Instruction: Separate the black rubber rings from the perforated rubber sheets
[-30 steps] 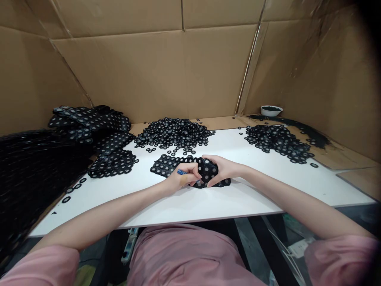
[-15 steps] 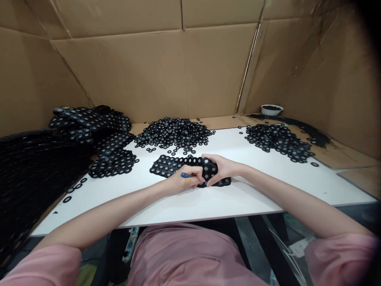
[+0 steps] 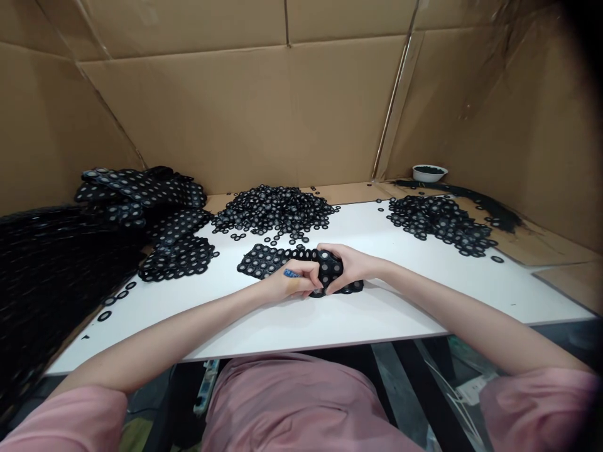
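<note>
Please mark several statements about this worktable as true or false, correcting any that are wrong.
1. The left hand holds a slim blue tool. True.
2. The right hand is apart from the dotted black sheet. False: it grips the sheet.
3. A white bowl stands at the far right, near the cardboard wall. True.
4. The visible sleeves are green. False: they are pink.
5. A heap of loose black rings lies beyond the hands. True.
</note>
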A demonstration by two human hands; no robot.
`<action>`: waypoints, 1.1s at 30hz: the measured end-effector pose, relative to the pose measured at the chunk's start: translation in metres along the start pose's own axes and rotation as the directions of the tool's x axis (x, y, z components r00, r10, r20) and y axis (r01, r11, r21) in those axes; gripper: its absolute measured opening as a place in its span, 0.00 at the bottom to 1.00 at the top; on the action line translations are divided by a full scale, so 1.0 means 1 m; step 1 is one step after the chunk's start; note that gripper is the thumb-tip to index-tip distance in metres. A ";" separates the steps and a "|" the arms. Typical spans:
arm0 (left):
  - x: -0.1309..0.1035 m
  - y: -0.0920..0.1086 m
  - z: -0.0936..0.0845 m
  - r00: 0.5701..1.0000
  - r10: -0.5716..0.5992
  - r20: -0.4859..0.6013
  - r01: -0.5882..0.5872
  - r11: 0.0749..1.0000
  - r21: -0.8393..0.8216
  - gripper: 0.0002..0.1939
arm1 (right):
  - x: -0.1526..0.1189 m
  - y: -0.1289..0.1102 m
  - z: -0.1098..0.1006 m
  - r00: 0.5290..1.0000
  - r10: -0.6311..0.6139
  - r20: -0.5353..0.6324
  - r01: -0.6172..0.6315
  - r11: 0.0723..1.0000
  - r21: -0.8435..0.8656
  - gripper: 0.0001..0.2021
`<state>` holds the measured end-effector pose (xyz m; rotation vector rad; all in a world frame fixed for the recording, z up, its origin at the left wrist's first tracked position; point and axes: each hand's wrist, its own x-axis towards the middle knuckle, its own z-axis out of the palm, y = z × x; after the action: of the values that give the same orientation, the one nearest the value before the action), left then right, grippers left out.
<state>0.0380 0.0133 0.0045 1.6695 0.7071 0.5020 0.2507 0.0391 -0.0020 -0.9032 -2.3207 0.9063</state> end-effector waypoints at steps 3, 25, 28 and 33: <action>-0.002 0.002 0.002 0.999 0.038 -0.011 -0.037 0.997 0.068 0.06 | 0.000 0.003 0.001 1.000 -0.011 0.010 0.011 1.000 0.020 0.37; 0.017 0.011 -0.022 0.970 0.135 -0.203 -0.155 0.984 -0.085 0.05 | -0.004 0.006 -0.046 0.982 0.031 0.189 -0.012 0.995 -0.101 0.18; 0.029 0.009 -0.026 0.961 0.175 -0.215 -0.183 0.983 -0.017 0.05 | 0.002 0.010 -0.035 0.995 0.042 0.087 -0.031 0.992 -0.125 0.14; 0.048 -0.002 -0.032 0.941 0.215 -0.260 -0.212 0.976 0.039 0.05 | 0.010 0.018 -0.018 0.999 -0.019 -0.048 0.014 0.994 -0.105 0.10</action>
<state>0.0507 0.0695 0.0074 1.7168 0.7225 0.8887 0.2621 0.0636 -0.0012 -0.9370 -2.3484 0.7541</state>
